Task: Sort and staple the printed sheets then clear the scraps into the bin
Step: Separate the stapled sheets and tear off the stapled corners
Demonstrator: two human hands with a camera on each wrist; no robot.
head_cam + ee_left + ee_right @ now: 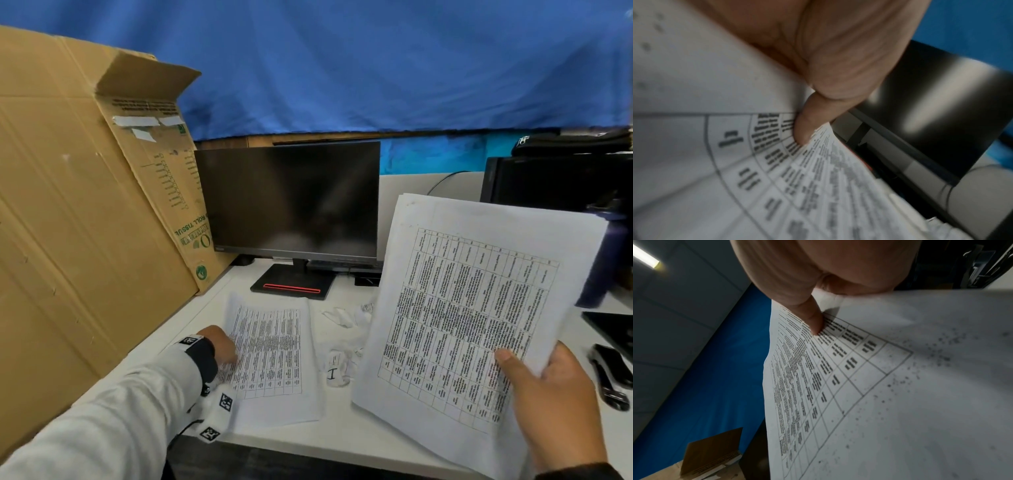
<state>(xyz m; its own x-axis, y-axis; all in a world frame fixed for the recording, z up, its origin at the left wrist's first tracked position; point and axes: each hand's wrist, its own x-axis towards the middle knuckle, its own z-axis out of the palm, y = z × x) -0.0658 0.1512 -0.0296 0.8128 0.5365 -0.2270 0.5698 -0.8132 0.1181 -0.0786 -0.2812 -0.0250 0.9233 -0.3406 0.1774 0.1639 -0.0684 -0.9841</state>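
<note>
A printed sheet (274, 356) with a text table lies on the white desk (342, 435). My left hand (219, 353) is at its left edge; in the left wrist view the thumb (803, 129) presses on the sheet (715, 162) where it curls up, and the fingers are hidden. My right hand (548, 394) holds a stack of printed sheets (472, 308) raised and tilted above the desk's right side, thumb (809, 316) on top of the stack (900, 386), fingers underneath. Crumpled white paper scraps (339, 366) lie between the two, with more scraps (337, 315) farther back.
A dark monitor (291, 202) stands at the back centre on its stand. A large cardboard box (85, 205) walls off the left. A black stapler-like tool (608, 377) lies at the right edge, a dark blue bottle (606, 260) behind it.
</note>
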